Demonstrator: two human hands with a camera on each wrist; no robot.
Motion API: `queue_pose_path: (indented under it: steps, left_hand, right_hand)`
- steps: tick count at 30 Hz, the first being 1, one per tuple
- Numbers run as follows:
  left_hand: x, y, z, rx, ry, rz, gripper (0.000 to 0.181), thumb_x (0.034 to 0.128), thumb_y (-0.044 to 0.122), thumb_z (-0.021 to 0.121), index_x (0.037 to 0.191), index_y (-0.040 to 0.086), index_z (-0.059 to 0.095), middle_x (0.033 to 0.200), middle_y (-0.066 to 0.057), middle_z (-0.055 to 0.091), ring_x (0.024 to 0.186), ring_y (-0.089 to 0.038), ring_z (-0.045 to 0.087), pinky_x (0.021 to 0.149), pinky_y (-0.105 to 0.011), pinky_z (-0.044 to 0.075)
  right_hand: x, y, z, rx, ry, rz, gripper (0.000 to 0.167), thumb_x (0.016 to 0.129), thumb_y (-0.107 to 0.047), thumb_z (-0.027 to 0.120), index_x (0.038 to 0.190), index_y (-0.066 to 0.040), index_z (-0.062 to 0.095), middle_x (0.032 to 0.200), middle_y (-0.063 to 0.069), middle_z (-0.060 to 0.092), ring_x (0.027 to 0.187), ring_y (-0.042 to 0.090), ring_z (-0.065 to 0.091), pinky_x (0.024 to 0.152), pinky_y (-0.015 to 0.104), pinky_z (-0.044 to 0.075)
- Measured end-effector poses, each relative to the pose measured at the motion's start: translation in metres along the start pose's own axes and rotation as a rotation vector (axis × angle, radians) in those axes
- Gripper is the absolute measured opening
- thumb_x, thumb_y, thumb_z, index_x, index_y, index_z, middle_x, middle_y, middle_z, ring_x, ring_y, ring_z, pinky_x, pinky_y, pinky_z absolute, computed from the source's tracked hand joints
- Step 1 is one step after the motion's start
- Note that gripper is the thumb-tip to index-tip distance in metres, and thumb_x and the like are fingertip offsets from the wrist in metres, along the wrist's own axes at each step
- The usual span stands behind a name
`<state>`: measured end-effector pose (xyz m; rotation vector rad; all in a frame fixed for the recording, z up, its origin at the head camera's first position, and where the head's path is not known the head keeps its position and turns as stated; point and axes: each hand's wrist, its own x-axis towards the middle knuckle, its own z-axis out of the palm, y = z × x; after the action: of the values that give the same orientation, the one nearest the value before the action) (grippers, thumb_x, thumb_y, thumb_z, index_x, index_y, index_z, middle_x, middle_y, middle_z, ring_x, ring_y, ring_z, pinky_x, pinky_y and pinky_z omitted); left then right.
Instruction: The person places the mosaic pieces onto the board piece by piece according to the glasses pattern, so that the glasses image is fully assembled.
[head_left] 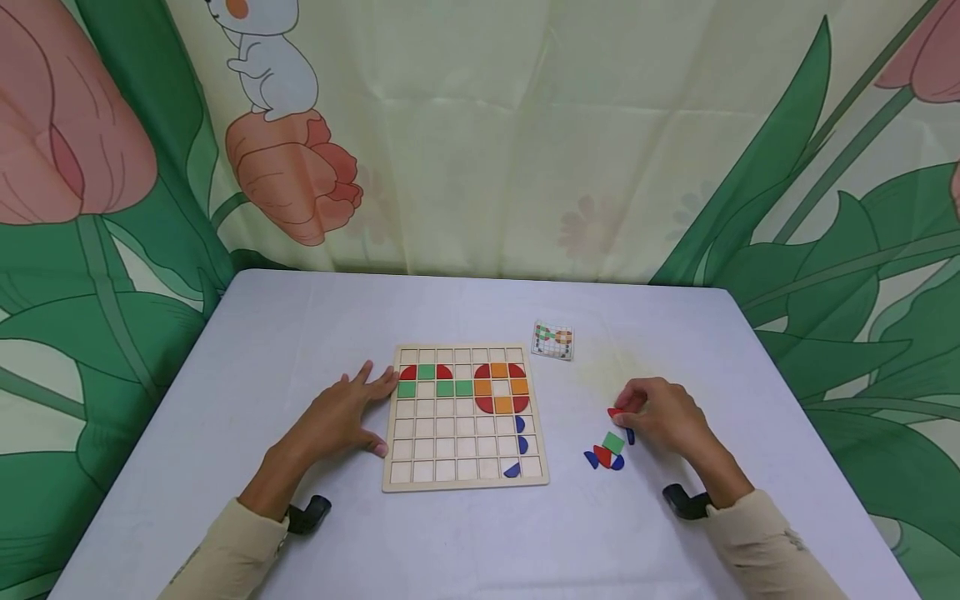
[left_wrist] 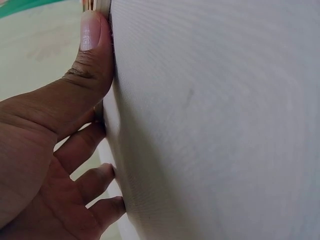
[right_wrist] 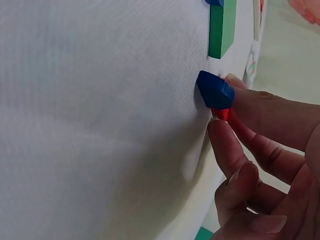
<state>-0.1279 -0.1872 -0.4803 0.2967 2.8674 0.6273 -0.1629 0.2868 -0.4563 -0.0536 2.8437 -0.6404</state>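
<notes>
My left hand is spread at the wooden grid board, its thumb and fingertips touching the left edge. In the left wrist view the thumb presses the board's side. On the grid lie red, green and orange pieces in the upper rows and several blue half-round pieces down the right side. To the right of the board, my right hand pinches a red piece between thumb and fingers, low over the table. A blue piece is beside it in the right wrist view, partly covering the red one.
Loose pieces lie left of my right hand: a green square, a red piece and blue half-rounds. A small pattern card rests beyond the board's upper right corner. The white-covered table ends at a printed curtain.
</notes>
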Motion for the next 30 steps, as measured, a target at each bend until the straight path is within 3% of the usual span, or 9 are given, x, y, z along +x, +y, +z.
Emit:
queue_pose_path:
  steps: [12,19,30]
  left_hand:
    - [-0.001,0.001,0.002,-0.003,-0.002,-0.002,0.120,0.0583,0.032,0.103,0.162,0.015,0.045,0.169,-0.029,0.032,0.142,-0.074,0.034,0.114,-0.076,0.039]
    - [0.000,0.001,0.001,-0.004,0.005,0.001,0.119,0.0585,0.032,0.103,0.161,0.014,0.045,0.169,-0.028,0.033,0.143,-0.074,0.033,0.114,-0.076,0.040]
    - [-0.001,0.001,-0.001,0.000,0.003,0.005,0.118,0.0593,0.031,0.103,0.161,0.014,0.045,0.169,-0.026,0.033,0.143,-0.074,0.033,0.115,-0.076,0.038]
  right_hand:
    - [0.002,-0.015,0.005,0.066,-0.001,-0.013,0.016,0.088,-0.019,0.089,0.088,-0.016,0.073,0.085,0.004,0.069,0.084,0.022,0.059,0.064,0.032,0.046]
    - [0.002,-0.044,0.012,0.118,0.020,-0.070,0.018,0.088,-0.023,0.089,0.085,-0.018,0.072,0.083,0.002,0.067,0.082,0.022,0.057,0.056,0.030,0.046]
    - [0.002,-0.096,0.027,0.174,-0.008,-0.159,0.016,0.089,-0.020,0.088,0.085,-0.018,0.073,0.081,-0.001,0.068,0.078,0.020,0.055,0.061,0.030,0.042]
